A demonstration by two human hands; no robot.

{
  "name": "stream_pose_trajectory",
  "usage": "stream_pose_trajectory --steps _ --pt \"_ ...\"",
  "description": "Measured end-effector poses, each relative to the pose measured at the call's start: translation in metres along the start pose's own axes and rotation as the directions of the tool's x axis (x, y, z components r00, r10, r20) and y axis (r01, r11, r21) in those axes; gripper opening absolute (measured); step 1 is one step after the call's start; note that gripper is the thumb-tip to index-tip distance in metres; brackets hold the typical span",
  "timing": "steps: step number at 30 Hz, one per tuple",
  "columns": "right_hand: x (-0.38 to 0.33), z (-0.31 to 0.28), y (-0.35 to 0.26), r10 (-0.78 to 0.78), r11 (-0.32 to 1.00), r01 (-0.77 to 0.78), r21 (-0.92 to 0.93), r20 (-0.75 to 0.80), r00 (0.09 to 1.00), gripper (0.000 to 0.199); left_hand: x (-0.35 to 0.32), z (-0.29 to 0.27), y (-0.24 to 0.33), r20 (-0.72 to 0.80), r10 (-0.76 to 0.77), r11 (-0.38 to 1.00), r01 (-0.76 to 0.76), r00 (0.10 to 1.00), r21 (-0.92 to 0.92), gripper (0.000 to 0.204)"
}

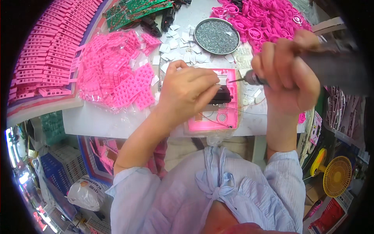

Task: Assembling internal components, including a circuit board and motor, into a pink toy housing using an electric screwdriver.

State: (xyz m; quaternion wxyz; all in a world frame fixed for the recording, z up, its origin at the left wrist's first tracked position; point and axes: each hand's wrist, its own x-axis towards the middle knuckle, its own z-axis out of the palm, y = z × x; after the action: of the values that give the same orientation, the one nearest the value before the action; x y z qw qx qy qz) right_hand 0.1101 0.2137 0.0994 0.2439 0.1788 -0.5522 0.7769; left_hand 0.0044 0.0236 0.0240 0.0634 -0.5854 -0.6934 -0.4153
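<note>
Left hand (pixel 187 91): we pin a small black part (pixel 221 95) onto the pink case (pixel 230 117), table (pixel 97 121) centre.
Right hand (pixel 286 72): at three o'clock, fist wraps screwdriver (pixel 249 79).
Handling: we judge the case light, stiff; hold its edges.

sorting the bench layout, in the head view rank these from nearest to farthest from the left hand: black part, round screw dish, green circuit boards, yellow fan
1. black part: touching the left hand, at its fingertips on the pink housing.
2. round screw dish: up and to the right, on the table.
3. green circuit boards: top edge, upper left.
4. yellow fan: far lower right, off the table.
</note>
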Motion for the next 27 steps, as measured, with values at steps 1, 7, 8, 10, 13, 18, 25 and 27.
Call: stream_pose_trajectory --steps 1,7,8,10,13,18,25,27 --pt "-0.004 0.004 -0.002 -0.008 1.0 0.007 0.03 0.019 1.0 0.032 -0.005 0.002 0.002 -0.018 0.01 1.0 -0.01 1.0 0.001 0.018" --pt "-0.014 0.016 -0.007 -0.004 0.999 0.0 0.032 0.127 0.992 0.029 -0.021 0.013 0.015 -0.032 0.022 0.999 -0.023 0.999 -0.035 0.023" --pt "-0.015 0.019 -0.007 0.003 1.0 -0.006 0.029 0.124 0.992 0.028 -0.022 0.013 0.016 -0.035 0.02 0.999 -0.022 0.999 -0.04 0.023" --pt "-0.019 0.026 -0.004 0.023 1.0 -0.023 0.005 0.076 0.997 0.028 -0.025 0.013 0.015 -0.061 0.039 0.997 -0.043 0.997 -0.063 0.024" --pt "-0.022 0.03 0.001 0.039 0.999 -0.037 -0.029 0.047 0.998 0.028 -0.028 0.013 0.013 -0.071 0.051 0.996 -0.056 0.996 -0.069 0.025" --pt "-0.024 0.033 0.007 0.055 0.998 -0.053 -0.047 0.036 0.998 0.027 -0.034 0.009 0.017 -0.085 -0.031 0.999 0.032 0.996 0.014 0.034" --pt "-0.028 0.016 0.035 0.041 0.999 -0.041 -0.025 0.014 0.999 0.029 -0.063 0.011 -0.003 -0.01 -0.255 0.948 0.252 0.967 0.195 0.047" --pt "-0.028 0.018 0.043 0.051 0.997 -0.051 -0.061 0.002 0.999 0.03 -0.066 0.013 -0.005 0.056 -0.226 0.949 0.207 0.972 0.239 0.048"
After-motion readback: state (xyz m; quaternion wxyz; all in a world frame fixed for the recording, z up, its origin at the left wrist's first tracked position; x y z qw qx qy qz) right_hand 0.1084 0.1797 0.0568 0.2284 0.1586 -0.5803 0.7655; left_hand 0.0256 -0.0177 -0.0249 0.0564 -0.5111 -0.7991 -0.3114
